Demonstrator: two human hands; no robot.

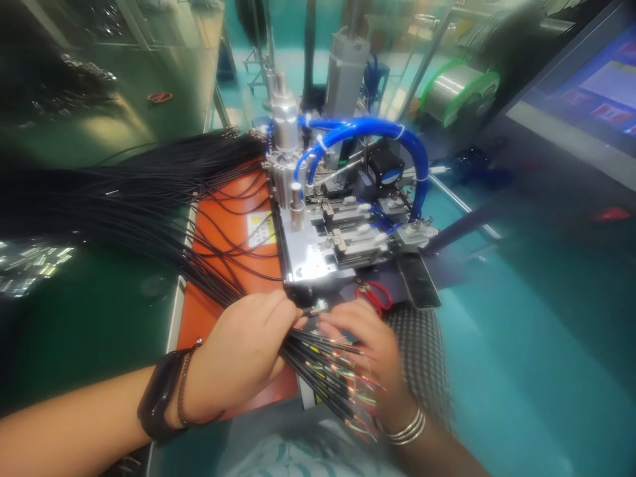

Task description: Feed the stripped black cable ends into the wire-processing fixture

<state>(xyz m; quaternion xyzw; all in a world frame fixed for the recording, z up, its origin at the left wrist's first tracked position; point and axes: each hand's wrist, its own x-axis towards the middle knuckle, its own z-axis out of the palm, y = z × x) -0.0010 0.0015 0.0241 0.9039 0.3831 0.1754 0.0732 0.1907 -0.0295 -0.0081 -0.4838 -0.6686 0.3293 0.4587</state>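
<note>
Carefully, the left hand (238, 351) is clamping a black cable bundle (308, 358), steadying its stripped ends (348, 397) at six o'clock, while the half-curled right hand (365, 351) is cupping them, grip unclear.

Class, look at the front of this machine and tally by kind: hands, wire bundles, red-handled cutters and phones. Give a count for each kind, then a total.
hands: 2 (left hand, right hand)
black wire bundle: 1
red-handled cutters: 1
phone: 1
total: 5
</note>
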